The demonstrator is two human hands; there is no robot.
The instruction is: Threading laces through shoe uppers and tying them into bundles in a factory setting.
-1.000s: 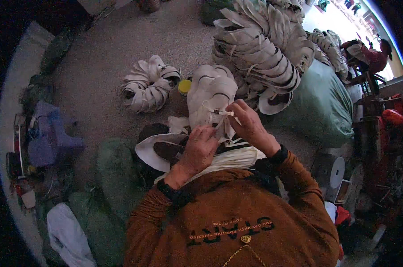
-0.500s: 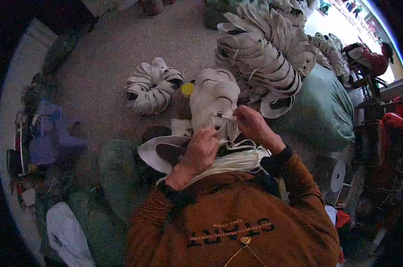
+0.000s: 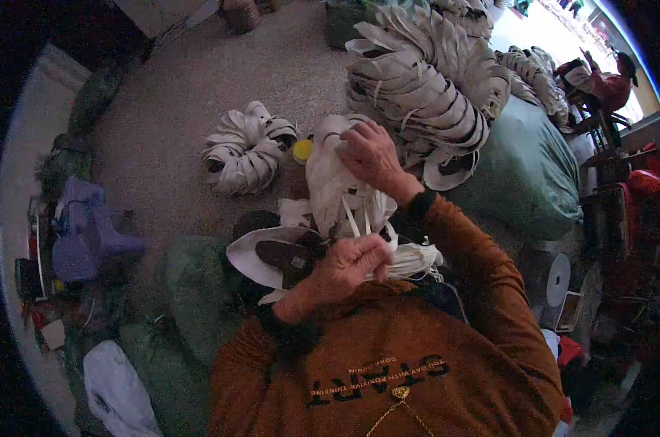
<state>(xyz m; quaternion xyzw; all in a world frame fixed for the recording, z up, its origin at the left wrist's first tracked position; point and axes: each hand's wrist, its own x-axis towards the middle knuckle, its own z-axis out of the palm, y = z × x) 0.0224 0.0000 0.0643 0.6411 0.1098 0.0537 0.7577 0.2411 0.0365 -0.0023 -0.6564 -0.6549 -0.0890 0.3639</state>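
Observation:
In front of me is a stack of white shoe uppers [image 3: 325,178], nested one over another. My right hand [image 3: 374,159] lies over the far part of this stack, its fingers curled onto an upper. My left hand [image 3: 350,264] is closed near my lap, at the lower ends of pale shoelaces [image 3: 350,218] that run up to the nearest upper. A bunch of loose white laces [image 3: 417,261] lies across my lap. Beside my left wrist sits a separate white upper [image 3: 253,251] with a dark inside.
A ring-shaped bundle of uppers [image 3: 246,149] lies on the floor, near a yellow round lid [image 3: 302,151]. Larger bundles [image 3: 432,95] pile up at the far right beside a full green sack [image 3: 530,171]. A purple plastic stool [image 3: 86,233] stands left. Another person [image 3: 610,87] sits far right.
My right hand has moved away from the laces, up and left onto the stack. My left hand has come down and right toward my lap, with laces stretched between it and the upper.

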